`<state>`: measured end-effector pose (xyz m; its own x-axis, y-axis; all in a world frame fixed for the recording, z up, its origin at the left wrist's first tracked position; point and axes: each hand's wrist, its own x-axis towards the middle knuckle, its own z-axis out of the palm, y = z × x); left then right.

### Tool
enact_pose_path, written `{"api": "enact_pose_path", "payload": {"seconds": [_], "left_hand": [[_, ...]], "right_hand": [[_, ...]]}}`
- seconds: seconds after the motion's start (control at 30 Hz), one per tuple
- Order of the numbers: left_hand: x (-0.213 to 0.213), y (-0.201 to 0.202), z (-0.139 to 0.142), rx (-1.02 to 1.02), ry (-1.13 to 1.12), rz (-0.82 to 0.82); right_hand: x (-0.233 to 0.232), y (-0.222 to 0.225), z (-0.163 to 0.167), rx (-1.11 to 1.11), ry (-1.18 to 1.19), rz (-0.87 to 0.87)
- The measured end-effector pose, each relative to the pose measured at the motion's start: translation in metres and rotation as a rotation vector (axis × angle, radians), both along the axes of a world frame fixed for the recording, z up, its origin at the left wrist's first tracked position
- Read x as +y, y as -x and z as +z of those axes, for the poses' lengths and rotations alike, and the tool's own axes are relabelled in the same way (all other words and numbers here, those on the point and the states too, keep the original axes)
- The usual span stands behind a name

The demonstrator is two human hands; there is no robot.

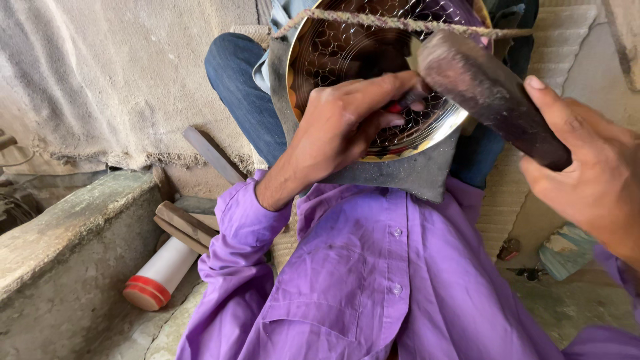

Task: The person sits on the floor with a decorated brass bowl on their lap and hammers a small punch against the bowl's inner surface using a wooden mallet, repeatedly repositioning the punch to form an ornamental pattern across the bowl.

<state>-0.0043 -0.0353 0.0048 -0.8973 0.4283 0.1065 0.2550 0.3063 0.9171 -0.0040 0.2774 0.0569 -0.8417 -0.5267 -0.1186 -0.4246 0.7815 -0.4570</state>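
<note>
two hands are seen at work over a lap in a purple shirt (pixel 373 267). a white tube with a red cap (pixel 157 280) and wooden sticks (pixel 183 227) are left on the floor, lower left. the right hand (pixel 593 173) is clenched around a dark wooden mallet (pixel 487 93), which is raised and tilted toward a shiny metal bowl (pixel 347 50). the left hand (pixel 347 123) is curled over a small red-handled tool (pixel 395 108), with its tip pressed inside the bowl. the bowl is propped on a grey pad (pixel 407 175) between the knees, beyond the hands. a scale-like pattern is already cut over most of the inner wall; the lower rim band looks unfinished, as judged from here. a cord (pixel 373 20) is stretched across the top.
</note>
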Motion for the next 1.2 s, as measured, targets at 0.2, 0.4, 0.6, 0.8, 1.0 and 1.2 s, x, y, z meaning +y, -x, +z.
{"api": "enact_pose_path", "payload": {"seconds": [0.2, 0.4, 0.6, 0.8, 1.0, 1.2], "left_hand": [[-0.005, -0.001, 0.0, 0.001, -0.014, 0.027], [-0.007, 0.008, -0.003, 0.067, 0.018, -0.072], [-0.007, 0.008, -0.005, 0.066, 0.056, -0.072], [0.005, -0.011, -0.003, 0.063, 0.115, 0.185], [0.018, -0.035, 0.003, 0.025, 0.08, 0.448], [0.025, -0.041, 0.002, -0.036, 0.171, 0.54]], "right_hand": [[0.025, -0.025, -0.032, 0.066, 0.199, -0.122], [0.047, -0.049, -0.043, -0.259, 0.465, -0.456], [0.025, -0.02, -0.026, 0.022, 0.149, -0.123], [0.001, 0.003, -0.009, -0.033, 0.079, -0.056], [-0.016, 0.029, 0.001, -0.15, 0.3, -0.101], [-0.027, 0.052, 0.022, -0.211, 0.075, 0.02]]}}
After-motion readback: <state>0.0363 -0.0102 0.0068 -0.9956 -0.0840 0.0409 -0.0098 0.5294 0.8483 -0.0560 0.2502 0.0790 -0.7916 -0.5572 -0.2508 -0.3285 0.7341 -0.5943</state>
